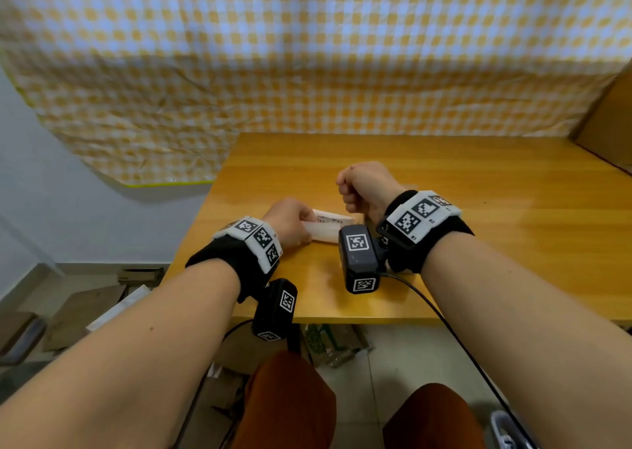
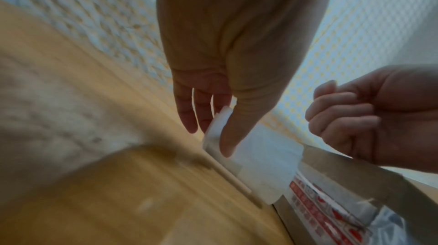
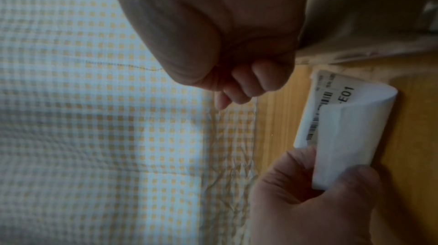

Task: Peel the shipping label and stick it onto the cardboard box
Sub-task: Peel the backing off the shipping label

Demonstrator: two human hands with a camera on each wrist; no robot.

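A white shipping label sheet (image 1: 330, 224) with a barcode and "E01" print lies curled over itself on the wooden table (image 1: 478, 243). My left hand (image 1: 304, 224) pinches the sheet's left end between thumb and fingers. The right wrist view shows the sheet (image 3: 343, 118) rolled back, with the left hand (image 3: 320, 174) on its lower end. My right hand (image 1: 349, 192) hovers just right of and above the sheet, curled into a fist with nothing visible in it. In the left wrist view a cardboard box (image 2: 343, 170) with red print sits under the right hand (image 2: 331, 118), beside the sheet (image 2: 260, 159). The head view hides this box behind my right wrist.
A yellow-and-white chequered cloth (image 1: 307, 55) hangs behind the table. A large cardboard piece (image 1: 608, 123) leans at the back right corner. Cables run from both wrist cameras over the near table edge. Flattened cardboard and packaging (image 1: 102, 308) lie on the floor at the left.
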